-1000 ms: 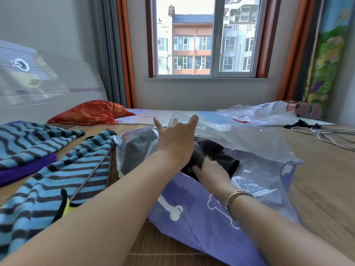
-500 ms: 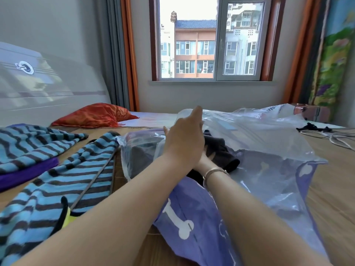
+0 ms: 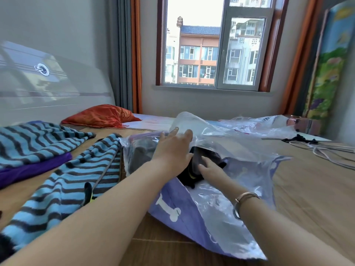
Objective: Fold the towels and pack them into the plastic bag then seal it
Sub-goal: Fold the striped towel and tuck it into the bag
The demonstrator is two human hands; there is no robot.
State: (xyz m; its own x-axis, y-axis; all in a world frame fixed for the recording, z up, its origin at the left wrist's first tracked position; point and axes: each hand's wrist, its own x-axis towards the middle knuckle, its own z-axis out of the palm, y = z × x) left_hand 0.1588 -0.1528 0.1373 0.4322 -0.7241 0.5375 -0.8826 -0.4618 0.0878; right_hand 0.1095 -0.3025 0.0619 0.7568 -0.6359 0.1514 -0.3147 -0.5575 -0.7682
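A clear plastic bag [image 3: 221,200] with a purple band and white bone prints lies open in front of me on the bed. A dark grey and black towel [image 3: 208,157] sits in its mouth, and more grey cloth [image 3: 138,152] shows through the bag's far left side. My left hand [image 3: 172,148] reaches forward with fingers straight and lifts the bag's upper film. My right hand [image 3: 208,167] lies flat on the dark towel, inside the opening. A blue and black striped towel [image 3: 76,175] is spread to my left, another striped one [image 3: 32,141] on purple cloth beyond it.
An orange pillow [image 3: 99,117] lies at the head of the bed by the white headboard [image 3: 48,87]. Another crumpled plastic bag [image 3: 263,123] and grey cables [image 3: 330,150] lie at the right. The window wall stands behind the bed.
My left hand went from spread and raised to flat under the bag's upper film, lifting it. My right hand slid deeper over the dark towel. The view moved closer.
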